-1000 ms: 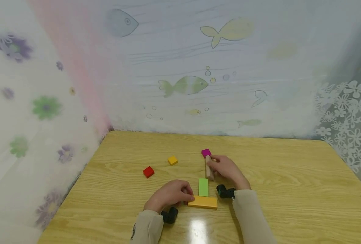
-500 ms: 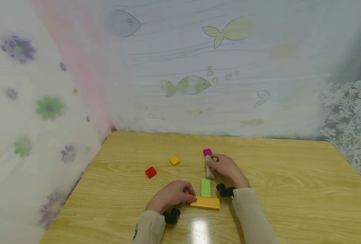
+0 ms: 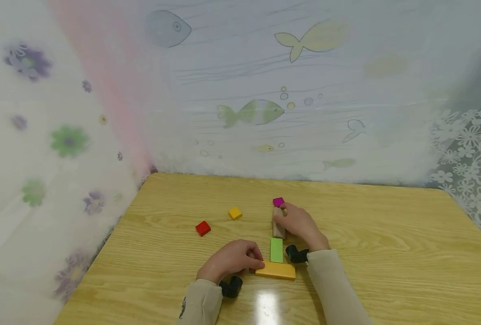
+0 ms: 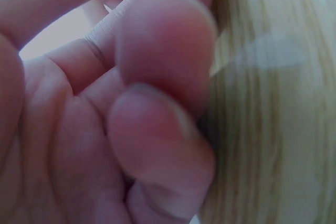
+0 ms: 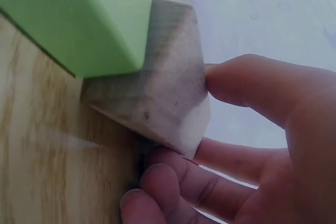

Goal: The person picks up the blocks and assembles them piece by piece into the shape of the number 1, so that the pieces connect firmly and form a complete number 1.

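My right hand pinches a bare wooden block between thumb and fingers. The block lies lengthwise away from me, and in the right wrist view its near end meets the end of a green block. That green block runs in line with it, down to a long orange block set crosswise like the foot of a T. At the orange block's left end, my left hand grips it with the thumb on top. Curled fingers fill the left wrist view. A magenta block sits just beyond the wooden one.
A small yellow block and a red block lie apart on the wood-grain table, left of the row. Behind the table hangs a curtain printed with fish. Another with flowers closes off the left side.
The right hand has turned the wooden block slightly, so it now lines up straighter with the green block. The left hand keeps its hold on the orange block. The head view has shifted slightly.
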The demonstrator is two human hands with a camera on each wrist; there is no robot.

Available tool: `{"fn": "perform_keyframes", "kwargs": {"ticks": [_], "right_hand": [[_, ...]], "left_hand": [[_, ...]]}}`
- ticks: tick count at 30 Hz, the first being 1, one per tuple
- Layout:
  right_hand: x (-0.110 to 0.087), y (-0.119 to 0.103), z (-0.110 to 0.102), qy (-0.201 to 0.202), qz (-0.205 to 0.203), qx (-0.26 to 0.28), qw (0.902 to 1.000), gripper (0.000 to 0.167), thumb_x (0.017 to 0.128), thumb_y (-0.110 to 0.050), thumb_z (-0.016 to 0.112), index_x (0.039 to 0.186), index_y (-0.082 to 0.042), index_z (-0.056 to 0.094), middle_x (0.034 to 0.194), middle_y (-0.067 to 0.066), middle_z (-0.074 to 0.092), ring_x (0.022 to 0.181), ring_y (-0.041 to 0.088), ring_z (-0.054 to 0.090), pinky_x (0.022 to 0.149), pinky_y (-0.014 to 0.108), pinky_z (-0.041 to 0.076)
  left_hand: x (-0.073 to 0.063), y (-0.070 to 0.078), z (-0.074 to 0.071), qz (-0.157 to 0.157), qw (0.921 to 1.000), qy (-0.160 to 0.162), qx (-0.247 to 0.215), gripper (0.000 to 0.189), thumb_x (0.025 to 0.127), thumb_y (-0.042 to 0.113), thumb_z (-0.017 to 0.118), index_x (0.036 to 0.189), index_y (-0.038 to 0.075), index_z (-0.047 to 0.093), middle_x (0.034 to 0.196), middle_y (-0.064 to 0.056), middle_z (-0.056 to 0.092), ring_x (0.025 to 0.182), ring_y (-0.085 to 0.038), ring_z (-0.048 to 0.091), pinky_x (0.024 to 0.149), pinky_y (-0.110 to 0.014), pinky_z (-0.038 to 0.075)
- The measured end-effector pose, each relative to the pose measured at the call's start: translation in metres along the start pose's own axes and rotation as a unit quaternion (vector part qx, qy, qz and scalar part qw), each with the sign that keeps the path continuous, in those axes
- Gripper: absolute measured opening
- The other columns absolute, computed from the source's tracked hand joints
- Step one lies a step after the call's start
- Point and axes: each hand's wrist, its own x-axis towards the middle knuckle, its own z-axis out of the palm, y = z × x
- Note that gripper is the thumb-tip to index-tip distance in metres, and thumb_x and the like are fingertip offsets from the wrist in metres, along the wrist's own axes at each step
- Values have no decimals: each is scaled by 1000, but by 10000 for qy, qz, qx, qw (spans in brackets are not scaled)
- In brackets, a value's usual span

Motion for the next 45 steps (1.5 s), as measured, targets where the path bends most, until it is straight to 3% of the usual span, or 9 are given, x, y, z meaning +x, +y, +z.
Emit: {"fn": "perform_keyframes", "kwargs": {"ticks": [5,12,18,30,40,45], "right_hand": [[0,-3,2,88,-24,-130,9999,53,81,-35,57,124,-6,49,115,11,56,92,24,54,78,42,42],[-3,1,1,34,-209,232,9995,53,83,-34,59,126,-7,47,116,10,55,99,24,53,82,44,41],[-2,7,0,-88,-236,323,9992,51,85,-32,59,128,-8,46,106,9,58,92,22,54,79,43,42],[-1,4,-2,-254,-183,484,9983,52,83,-31,62,127,-7,47,101,9,58,85,20,53,76,40,43],[-1,5,-4,-293,-233,593,9975,45,82,-30,64,120,-8,52,96,6,58,81,19,52,73,37,43],[-1,8,-4,-365,-301,624,9969,44,82,-30,64,120,-10,53,91,4,57,76,18,50,67,33,42]], "left_hand": [[0,1,0,23,10000,-30,22,12,79,31,67,82,20,63,69,3,60,54,-16,53,50,-29,45],[-2,3,-2,18,10000,-34,58,10,80,28,67,82,19,63,69,3,61,55,-16,54,51,-29,45],[-2,5,-1,48,9999,-92,54,12,80,31,67,83,20,62,69,2,60,57,-16,54,52,-29,45],[-3,9,0,-65,9997,-63,248,12,79,31,67,80,20,62,68,3,60,57,-15,54,52,-29,45],[-3,10,0,-19,9975,-92,702,14,78,36,67,78,22,62,68,7,59,58,-11,52,52,-27,43],[-4,10,0,-1,9983,-131,574,19,77,39,67,79,21,61,69,7,58,58,-11,54,52,-28,44]]}}
